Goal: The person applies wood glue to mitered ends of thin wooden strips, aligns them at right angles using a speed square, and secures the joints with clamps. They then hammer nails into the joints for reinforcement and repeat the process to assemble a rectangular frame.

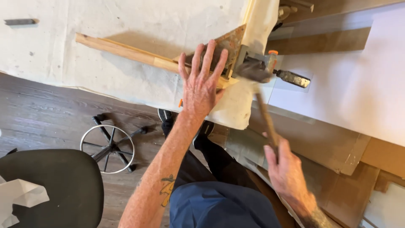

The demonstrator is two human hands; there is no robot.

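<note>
My left hand [201,80] lies flat, fingers spread, on the corner of a wooden frame [126,51] that rests on a cloth-covered table [84,33]. Under my fingers sits a worn triangular corner brace [231,42]. My right hand [283,166] grips the wooden handle of a hammer [265,114]; its blurred head is at the frame's corner, just right of my left fingers. A clamp with an orange knob [272,59] holds the corner, beside a cream cloth strip [259,19].
A black stool with a round metal footring [107,147] stands on the dark wood floor at left, a crumpled white paper [19,196] on its seat. White board [350,84] and cardboard sheets [333,147] lie at right. My legs are below.
</note>
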